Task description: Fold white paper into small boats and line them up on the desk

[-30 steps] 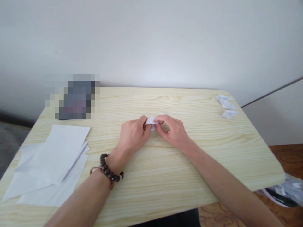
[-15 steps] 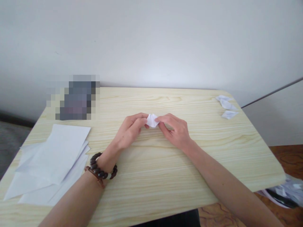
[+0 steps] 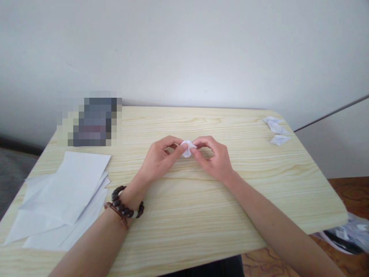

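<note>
A small piece of folded white paper [image 3: 188,151] is held between both hands above the middle of the table. My left hand [image 3: 163,156] pinches its left side, thumb on the near face and fingers behind. From the other side, my right hand [image 3: 215,156] grips it between thumb and index finger. Creases show on the paper's face, but the fingertips cover its edges. Dark beads and a brown cord circle my left wrist.
Loose white paper sheets [image 3: 66,192] overlap at the table's left. Behind them lies a dark, pixelated flat object [image 3: 93,123]. Folded white paper pieces [image 3: 279,140] rest at the right rear. A pale wall [image 3: 184,57] borders the wood-grain table [image 3: 184,227]; a plastic bag [image 3: 354,232] is on the floor.
Both thumbs have shifted onto the near face of the folded paper, close together. The paper has turned slightly and looks different in outline. The other papers have stayed put.
</note>
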A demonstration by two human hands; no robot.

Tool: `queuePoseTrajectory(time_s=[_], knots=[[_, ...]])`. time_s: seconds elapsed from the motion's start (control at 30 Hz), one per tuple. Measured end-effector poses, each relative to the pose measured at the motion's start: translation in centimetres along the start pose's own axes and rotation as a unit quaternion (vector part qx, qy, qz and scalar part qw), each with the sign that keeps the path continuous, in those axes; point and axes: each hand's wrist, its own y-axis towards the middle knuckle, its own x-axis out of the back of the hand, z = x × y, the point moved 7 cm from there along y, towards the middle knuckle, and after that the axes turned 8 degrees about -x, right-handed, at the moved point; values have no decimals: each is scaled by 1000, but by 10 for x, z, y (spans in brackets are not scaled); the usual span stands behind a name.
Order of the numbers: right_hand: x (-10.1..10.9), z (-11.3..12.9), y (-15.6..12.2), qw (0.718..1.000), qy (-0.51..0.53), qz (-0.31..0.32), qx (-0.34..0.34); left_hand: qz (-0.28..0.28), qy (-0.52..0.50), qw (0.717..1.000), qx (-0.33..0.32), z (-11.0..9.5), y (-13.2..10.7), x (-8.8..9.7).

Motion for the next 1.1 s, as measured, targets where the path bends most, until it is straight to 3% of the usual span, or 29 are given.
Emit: queuePoseTrajectory(time_s=[0.1, 0.4, 0.67, 0.9, 1.1], knots=[[0, -7, 1, 999, 6, -13, -32, 1, 2, 1000, 0, -1, 0, 0], [-5, -13, 1, 998, 9, 27, -63, -10, 29, 999, 10, 0, 0, 1], [-2, -22, 1, 992, 74, 8, -99, 27, 78, 997, 5, -4, -1, -4], [-2, -8, 3, 998, 42, 25, -44, 52, 112, 992, 17, -3, -1, -7], [-4, -6, 5, 998, 20, 39, -50, 65, 129, 989, 15, -3, -2, -9]])
